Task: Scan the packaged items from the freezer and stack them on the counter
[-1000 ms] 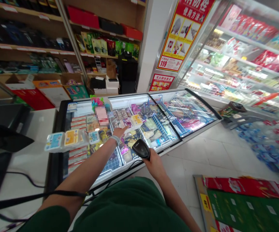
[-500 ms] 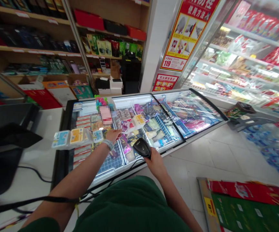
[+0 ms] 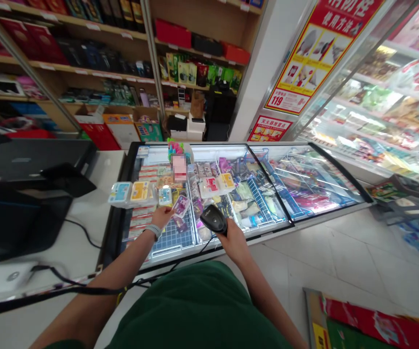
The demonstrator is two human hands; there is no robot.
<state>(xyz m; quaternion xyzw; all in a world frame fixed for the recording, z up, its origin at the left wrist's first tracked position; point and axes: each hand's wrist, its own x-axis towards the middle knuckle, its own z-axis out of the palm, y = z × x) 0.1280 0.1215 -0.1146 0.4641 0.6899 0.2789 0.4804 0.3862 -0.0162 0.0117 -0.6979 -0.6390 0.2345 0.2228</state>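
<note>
So I'm standing in this shop, and on the left there's a white counter [image 3: 82, 211], then a blue-labelled pack [image 3: 119, 192] and a yellow-labelled pack [image 3: 140, 190] side by side at the near end of a glass-topped freezer [image 3: 271, 185]. Next along is a small blue pack [image 3: 165, 195], flat on the glass. Just below it, the left hand [image 3: 163, 216] has a purple pack [image 3: 181, 206] pinched by one end, held over the freezer. To the right of that, the right hand [image 3: 234, 238] is wrapped round a black scanner [image 3: 213, 219], its head near the purple pack but not touching. Can't tell if the trigger's squeezed. A red-labelled pack [image 3: 211, 184] and another yellow one [image 3: 227, 181] sit further over. Looks like the scanning step to me, one pack at a time; next move probably calls for lining the code up with the scanner's nose, wherever it's printed.
</note>
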